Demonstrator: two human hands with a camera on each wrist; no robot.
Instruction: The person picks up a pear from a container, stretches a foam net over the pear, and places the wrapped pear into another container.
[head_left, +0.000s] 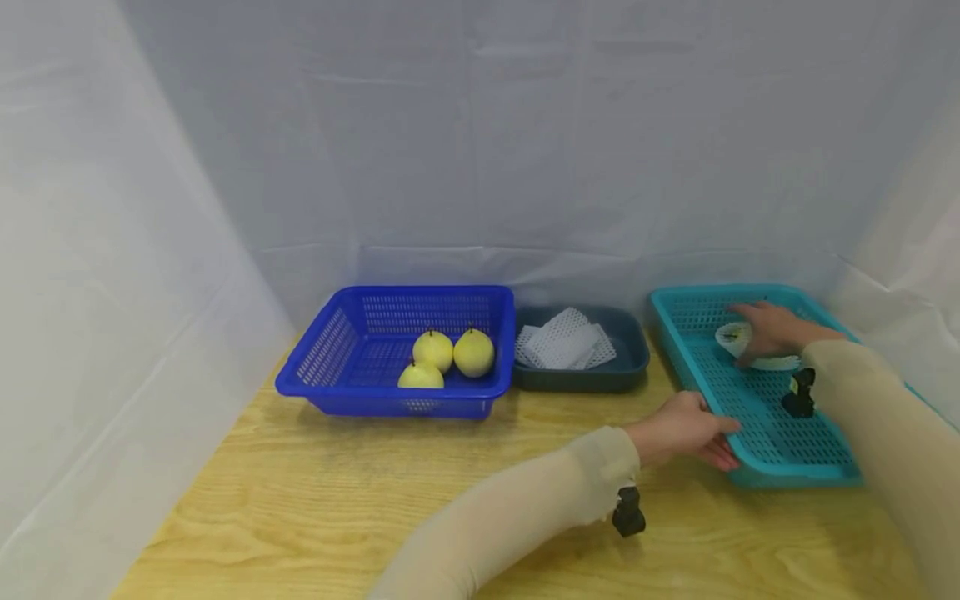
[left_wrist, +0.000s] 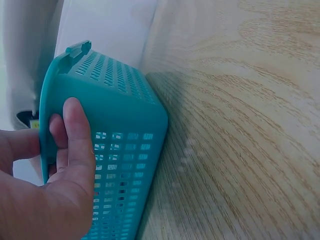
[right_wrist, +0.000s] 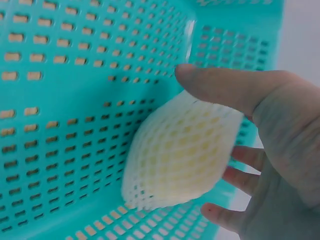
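Note:
My left hand [head_left: 686,429] grips the near left rim of a teal basket [head_left: 795,475], its thumb on the rim and its fingers against the outer wall. Inside that basket lies a pear in a white foam net [right_wrist: 182,152], its yellow showing through the mesh. Around the netted pear, my right hand [head_left: 772,329] has thumb and fingers spread, the thumb [right_wrist: 215,87] along its upper side. Whether the fingertips touch the net I cannot tell. In the head view, white netting also shows below the right hand, partly hidden by it.
To the left stands a blue basket [head_left: 390,400] with three bare pears [head_left: 472,354] in it. Between the two baskets, a dark grey tray [head_left: 626,342] holds white foam nets [head_left: 562,340]. White sheeting [head_left: 480,150] rises behind the wooden table [head_left: 315,500].

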